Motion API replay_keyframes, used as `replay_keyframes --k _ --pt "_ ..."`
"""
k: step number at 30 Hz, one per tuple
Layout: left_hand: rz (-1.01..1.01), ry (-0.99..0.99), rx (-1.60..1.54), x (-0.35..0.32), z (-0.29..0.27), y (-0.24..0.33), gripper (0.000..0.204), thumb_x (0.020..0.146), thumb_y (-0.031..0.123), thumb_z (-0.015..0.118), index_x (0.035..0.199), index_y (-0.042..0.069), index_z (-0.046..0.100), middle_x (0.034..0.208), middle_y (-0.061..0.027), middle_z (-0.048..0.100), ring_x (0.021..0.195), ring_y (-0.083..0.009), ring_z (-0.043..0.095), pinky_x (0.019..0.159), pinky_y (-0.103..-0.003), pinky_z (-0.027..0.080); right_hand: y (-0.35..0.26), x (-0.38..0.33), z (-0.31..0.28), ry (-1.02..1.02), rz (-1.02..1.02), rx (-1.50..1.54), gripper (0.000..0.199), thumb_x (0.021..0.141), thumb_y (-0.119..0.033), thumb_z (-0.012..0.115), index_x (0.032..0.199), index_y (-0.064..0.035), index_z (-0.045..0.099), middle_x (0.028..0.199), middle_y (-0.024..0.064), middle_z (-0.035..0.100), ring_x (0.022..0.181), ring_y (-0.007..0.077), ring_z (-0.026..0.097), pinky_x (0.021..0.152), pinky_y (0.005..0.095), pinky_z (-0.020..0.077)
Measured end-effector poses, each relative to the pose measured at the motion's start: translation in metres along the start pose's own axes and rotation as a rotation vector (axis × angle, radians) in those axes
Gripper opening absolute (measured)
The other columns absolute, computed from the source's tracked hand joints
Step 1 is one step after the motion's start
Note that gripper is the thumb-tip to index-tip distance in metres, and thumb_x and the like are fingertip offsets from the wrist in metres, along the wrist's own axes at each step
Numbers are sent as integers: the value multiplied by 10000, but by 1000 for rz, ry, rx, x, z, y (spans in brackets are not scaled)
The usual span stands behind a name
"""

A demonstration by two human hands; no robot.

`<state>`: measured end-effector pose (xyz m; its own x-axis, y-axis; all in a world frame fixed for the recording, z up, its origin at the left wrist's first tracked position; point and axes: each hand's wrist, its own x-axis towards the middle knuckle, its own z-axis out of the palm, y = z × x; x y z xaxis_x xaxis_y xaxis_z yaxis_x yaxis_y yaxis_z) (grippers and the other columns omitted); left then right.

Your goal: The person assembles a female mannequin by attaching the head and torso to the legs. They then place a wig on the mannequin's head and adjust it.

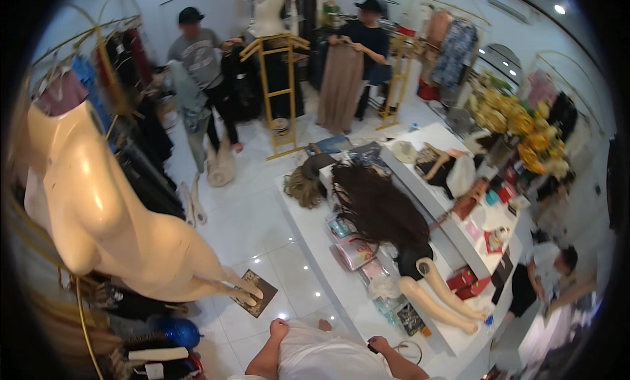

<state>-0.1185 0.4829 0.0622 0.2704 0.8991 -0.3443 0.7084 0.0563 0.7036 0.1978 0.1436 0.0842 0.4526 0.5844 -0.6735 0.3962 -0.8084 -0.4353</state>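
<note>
My left hand (279,328) is closed in a fist beside the white shirt (321,354) on my body. Whatever its fingers may hold is hidden. On the shirt's other side, my right hand (379,344) is curled close to the white counter's edge. A small dark thing shows at its fingers, too small to name. Mannequin legs (434,301) lie bent on the counter to the right. Beyond them spreads a long dark brown wig (374,206). At the left, a tall headless mannequin (125,203) stands with its feet on a dark patterned base (257,304).
Clear-wrapped packages (356,251) and a lighter wig (304,186) sit on the white counter (328,275). Two people stand at the back; one holds up brown trousers (341,84). Another person (548,275) is at the right. Clothes racks line the walls, with a gold stand (279,94) at the back.
</note>
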Motion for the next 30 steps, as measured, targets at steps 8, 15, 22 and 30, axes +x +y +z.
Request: replay_keyframes --k 8,15,22,30 --pt "-156 197 33 11 -34 6 43 687 140 642 707 104 654 887 -179 579 861 -334 575 787 -384 482 -29 55 -11 -103 69 -79 309 731 -388 605 928 -185 727 921 99 694 885 267 659 810 362 514" --pt "-219 67 149 42 -47 -21 141 670 209 638 746 114 709 811 -180 668 809 -330 644 779 -384 521 -74 133 -19 -210 -53 -47 328 729 -380 595 951 -173 719 928 95 693 867 274 660 790 354 518" --pt "-142 -34 155 142 -49 -7 138 668 192 643 748 94 700 783 -164 665 783 -306 654 717 -390 520 -145 199 -49 -141 -89 140 299 766 -173 621 1001 7 664 848 112 700 752 177 673 706 283 528" --pt "236 203 -109 251 -74 69 99 661 127 652 725 52 658 694 -146 635 709 -302 620 660 -371 494 -241 230 -93 -103 -218 -97 279 749 -270 629 963 -110 708 909 97 697 839 220 668 785 321 517"
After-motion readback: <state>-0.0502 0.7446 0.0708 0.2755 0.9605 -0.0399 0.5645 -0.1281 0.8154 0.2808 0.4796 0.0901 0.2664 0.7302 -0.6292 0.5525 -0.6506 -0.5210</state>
